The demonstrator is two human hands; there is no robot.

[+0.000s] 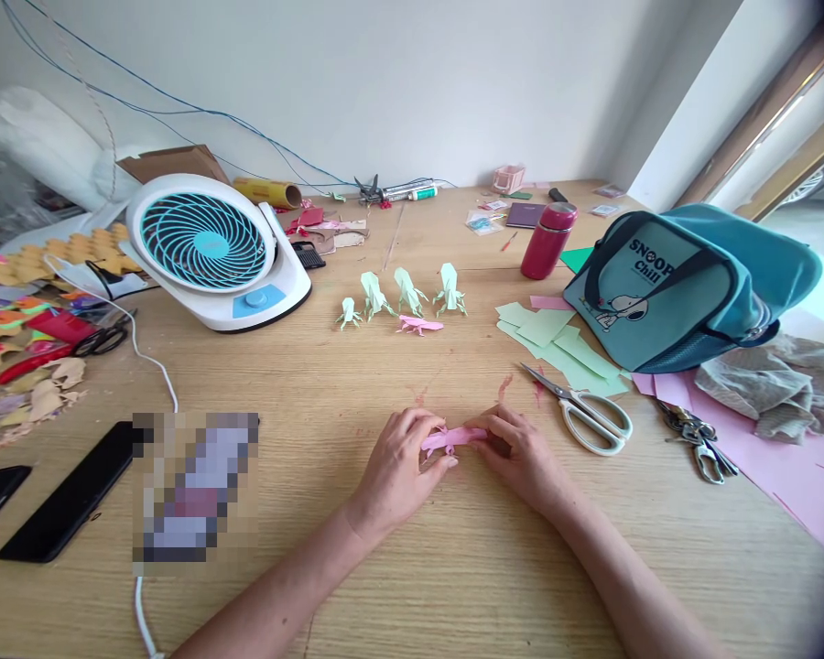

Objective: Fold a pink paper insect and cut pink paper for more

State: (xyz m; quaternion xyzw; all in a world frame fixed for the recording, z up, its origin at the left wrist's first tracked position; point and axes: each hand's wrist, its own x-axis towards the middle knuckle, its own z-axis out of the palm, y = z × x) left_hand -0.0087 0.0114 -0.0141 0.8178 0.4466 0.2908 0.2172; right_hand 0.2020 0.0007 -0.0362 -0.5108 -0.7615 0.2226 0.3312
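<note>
A pink folded-paper figure (461, 437) with thin legs lies between my two hands, just over the wooden table. My left hand (405, 458) pinches its left end between thumb and fingers. On the other end, the fingers of my right hand (522, 450) are closed, covering the tip. Beyond my hands stands a row of pale green folded-paper figures (410, 291), the leftmost smaller than the others. A similar pink paper figure (420, 325) rests in front of that row. White-handled scissors (594, 419) lie partly open to the right of my right hand.
A white fan (210, 247) stands at the left, with a black slab (72, 494) and a white cable nearer. On the right are green paper sheets (556, 343), a red bottle (549, 240), a blue bag (666, 284), keys (704, 448) and a large pink sheet (789, 476).
</note>
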